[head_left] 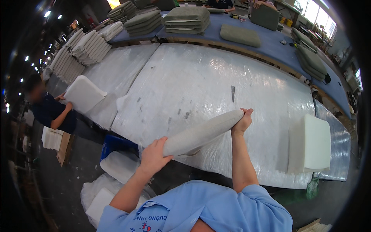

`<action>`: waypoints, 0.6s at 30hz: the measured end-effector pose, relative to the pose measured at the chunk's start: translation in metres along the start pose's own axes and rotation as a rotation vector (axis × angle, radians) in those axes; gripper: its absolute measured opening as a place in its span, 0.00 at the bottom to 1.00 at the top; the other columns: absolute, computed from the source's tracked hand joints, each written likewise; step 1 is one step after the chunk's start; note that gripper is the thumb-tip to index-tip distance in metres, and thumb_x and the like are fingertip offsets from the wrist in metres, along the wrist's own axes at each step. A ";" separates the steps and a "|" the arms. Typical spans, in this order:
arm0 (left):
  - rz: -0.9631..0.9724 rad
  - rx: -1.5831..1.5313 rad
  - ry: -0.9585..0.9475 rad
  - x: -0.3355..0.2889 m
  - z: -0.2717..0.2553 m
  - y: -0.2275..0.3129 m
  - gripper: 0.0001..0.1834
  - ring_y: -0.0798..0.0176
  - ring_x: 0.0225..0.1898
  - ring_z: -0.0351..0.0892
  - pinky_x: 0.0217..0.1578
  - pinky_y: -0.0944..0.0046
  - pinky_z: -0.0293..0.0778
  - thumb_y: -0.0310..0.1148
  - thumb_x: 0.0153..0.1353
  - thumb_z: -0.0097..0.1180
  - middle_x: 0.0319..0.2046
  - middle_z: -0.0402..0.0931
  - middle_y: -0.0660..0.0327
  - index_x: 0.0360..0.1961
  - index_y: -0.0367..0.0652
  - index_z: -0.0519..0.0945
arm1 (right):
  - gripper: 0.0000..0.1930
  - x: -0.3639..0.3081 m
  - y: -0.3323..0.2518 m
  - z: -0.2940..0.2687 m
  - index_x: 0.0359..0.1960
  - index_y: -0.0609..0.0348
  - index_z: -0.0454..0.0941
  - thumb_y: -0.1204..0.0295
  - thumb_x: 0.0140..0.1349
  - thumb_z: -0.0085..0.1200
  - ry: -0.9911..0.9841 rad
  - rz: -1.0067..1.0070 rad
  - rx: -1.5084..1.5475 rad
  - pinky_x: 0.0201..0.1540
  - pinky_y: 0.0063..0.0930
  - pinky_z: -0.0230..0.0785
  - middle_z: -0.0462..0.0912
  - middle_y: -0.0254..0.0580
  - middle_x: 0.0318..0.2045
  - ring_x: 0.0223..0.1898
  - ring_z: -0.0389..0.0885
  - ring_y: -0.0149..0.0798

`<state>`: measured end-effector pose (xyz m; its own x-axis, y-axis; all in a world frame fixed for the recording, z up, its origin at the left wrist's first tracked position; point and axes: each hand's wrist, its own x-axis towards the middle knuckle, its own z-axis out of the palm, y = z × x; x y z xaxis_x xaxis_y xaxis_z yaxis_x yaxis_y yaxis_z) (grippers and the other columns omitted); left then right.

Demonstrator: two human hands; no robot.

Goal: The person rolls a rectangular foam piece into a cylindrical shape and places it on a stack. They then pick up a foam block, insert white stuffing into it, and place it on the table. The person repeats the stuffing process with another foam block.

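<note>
A pale, off-white seat cushion [203,133] is held edge-on above the near side of the plastic-covered table [185,89]. My left hand [154,156] grips its lower left end, with the thumb along the near side. At the far right end, my right hand [243,121] is closed round the corner. The cushion slants up from left to right, and its underside is mostly hidden from me.
White cushions [309,143] sit at the table's right end. At left, a person [54,108] holds another white cushion [83,94]. Beyond runs a blue table [266,31] with green-grey cushions [187,17]. Plastic-wrapped cushions [119,166] lie by a blue bin [116,144] at lower left.
</note>
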<state>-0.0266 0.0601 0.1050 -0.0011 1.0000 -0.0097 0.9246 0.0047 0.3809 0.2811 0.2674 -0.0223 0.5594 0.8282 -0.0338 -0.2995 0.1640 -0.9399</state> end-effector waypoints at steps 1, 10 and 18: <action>0.020 -0.018 0.006 -0.002 0.000 -0.005 0.39 0.41 0.49 0.82 0.48 0.49 0.78 0.40 0.48 0.75 0.48 0.81 0.49 0.62 0.44 0.73 | 0.36 -0.006 -0.005 -0.006 0.32 0.63 0.80 0.42 0.78 0.35 0.030 -0.009 -0.009 0.45 0.33 0.71 0.80 0.39 0.30 0.35 0.77 0.36; 0.278 -0.014 0.010 -0.018 0.001 -0.017 0.36 0.43 0.52 0.79 0.52 0.49 0.74 0.40 0.47 0.75 0.50 0.79 0.51 0.58 0.43 0.76 | 0.29 -0.104 -0.051 -0.122 0.32 0.58 0.72 0.46 0.79 0.34 -0.050 -0.003 -0.023 0.50 0.33 0.66 0.77 0.41 0.33 0.38 0.73 0.36; 0.652 0.016 -0.125 0.005 0.048 0.095 0.40 0.49 0.50 0.80 0.51 0.54 0.75 0.48 0.50 0.72 0.54 0.77 0.51 0.63 0.43 0.74 | 0.17 -0.125 -0.072 -0.150 0.31 0.58 0.71 0.59 0.74 0.44 -0.210 0.004 -0.255 0.51 0.28 0.62 0.78 0.40 0.36 0.40 0.71 0.33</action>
<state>0.0799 0.0655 0.0968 0.6040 0.7892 0.1106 0.7262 -0.6023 0.3315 0.3490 0.0719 -0.0017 0.3794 0.9252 0.0087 -0.0835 0.0436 -0.9956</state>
